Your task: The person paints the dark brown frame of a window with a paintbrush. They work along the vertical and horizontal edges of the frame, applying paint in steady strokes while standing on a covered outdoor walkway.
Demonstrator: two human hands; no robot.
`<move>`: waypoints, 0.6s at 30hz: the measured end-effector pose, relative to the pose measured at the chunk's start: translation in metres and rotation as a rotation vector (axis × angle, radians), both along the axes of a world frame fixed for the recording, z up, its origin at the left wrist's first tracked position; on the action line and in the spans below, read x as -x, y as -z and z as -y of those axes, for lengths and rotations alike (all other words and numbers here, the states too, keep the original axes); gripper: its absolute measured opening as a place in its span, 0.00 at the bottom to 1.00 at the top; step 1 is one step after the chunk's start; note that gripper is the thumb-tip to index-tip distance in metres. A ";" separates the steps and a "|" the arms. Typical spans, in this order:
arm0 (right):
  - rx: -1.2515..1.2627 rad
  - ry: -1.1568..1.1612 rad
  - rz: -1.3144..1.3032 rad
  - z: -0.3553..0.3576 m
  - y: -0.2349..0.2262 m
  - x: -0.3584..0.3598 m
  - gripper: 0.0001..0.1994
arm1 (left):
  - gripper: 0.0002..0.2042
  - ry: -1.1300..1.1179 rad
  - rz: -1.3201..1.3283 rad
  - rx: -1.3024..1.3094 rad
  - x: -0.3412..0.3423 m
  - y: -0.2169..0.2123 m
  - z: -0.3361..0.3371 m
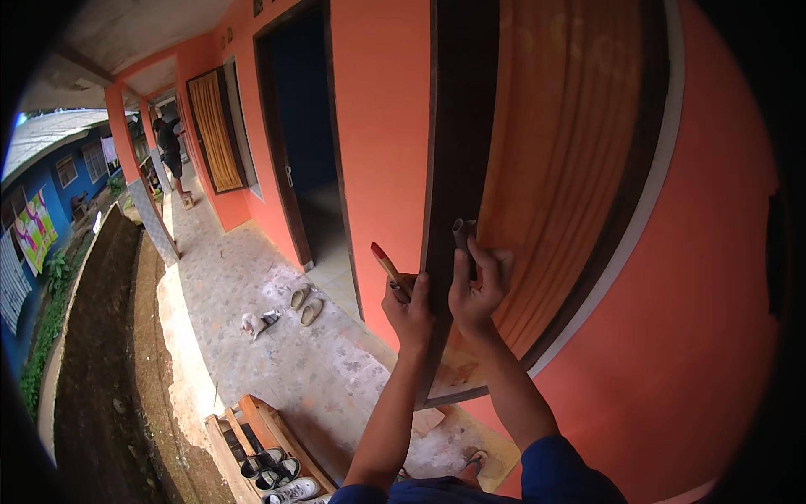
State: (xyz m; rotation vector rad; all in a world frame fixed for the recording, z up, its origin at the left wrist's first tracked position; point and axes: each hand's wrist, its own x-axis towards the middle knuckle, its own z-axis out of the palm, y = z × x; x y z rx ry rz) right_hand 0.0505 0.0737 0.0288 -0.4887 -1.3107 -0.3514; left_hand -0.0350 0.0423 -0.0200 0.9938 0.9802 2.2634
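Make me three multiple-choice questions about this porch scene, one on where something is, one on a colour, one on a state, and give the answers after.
1. Where do the pale slippers lie?
A. on the porch floor by the open doorway
B. on the window frame
C. in the wooden rack

2. What colour is the wall around the window?
A. blue
B. orange
C. white

3. What is the left hand doing?
A. hanging open
B. gripping a red-tipped tool
C. resting flat on the floor

Answers: 1 A, the pair sits on the floor before the doorway. 2 B, the wall is orange. 3 B, its fingers close on the red-tipped tool, beside the right hand at the dark window frame.
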 end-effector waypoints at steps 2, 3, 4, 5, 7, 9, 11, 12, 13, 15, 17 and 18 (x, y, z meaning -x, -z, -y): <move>0.000 -0.010 0.166 0.008 0.045 -0.001 0.15 | 0.10 -0.052 -0.023 -0.079 -0.008 -0.007 -0.001; -0.004 0.029 0.175 0.017 0.041 0.003 0.15 | 0.10 -0.053 -0.059 -0.069 -0.003 -0.005 -0.002; -0.026 0.064 0.183 0.020 0.030 0.001 0.15 | 0.09 -0.074 -0.083 -0.052 -0.003 -0.002 -0.003; -0.047 0.098 0.190 0.019 0.012 -0.001 0.15 | 0.09 -0.074 -0.068 -0.085 -0.005 -0.002 -0.005; -0.061 0.108 0.124 0.007 -0.032 -0.001 0.15 | 0.10 -0.061 -0.059 -0.080 -0.005 -0.004 -0.002; -0.075 0.080 0.049 -0.006 -0.076 0.003 0.16 | 0.12 -0.037 -0.070 -0.012 -0.002 -0.008 0.007; -0.114 0.075 0.038 -0.008 -0.101 0.005 0.16 | 0.13 -0.030 -0.070 0.015 -0.002 -0.008 0.008; -0.113 0.058 0.042 -0.006 -0.094 0.005 0.16 | 0.13 -0.025 -0.071 0.028 -0.001 -0.009 0.009; -0.112 0.038 0.046 -0.002 -0.079 0.007 0.16 | 0.13 -0.020 -0.067 0.025 0.000 -0.008 0.010; -0.098 -0.010 0.049 0.005 -0.032 0.005 0.16 | 0.13 0.008 -0.059 0.008 -0.006 -0.006 0.009; -0.075 0.015 0.088 0.011 0.004 0.002 0.16 | 0.13 -0.030 -0.101 -0.041 -0.006 -0.002 0.003; -0.067 0.022 0.111 0.016 0.001 0.002 0.16 | 0.13 -0.055 -0.118 -0.070 -0.006 -0.003 0.000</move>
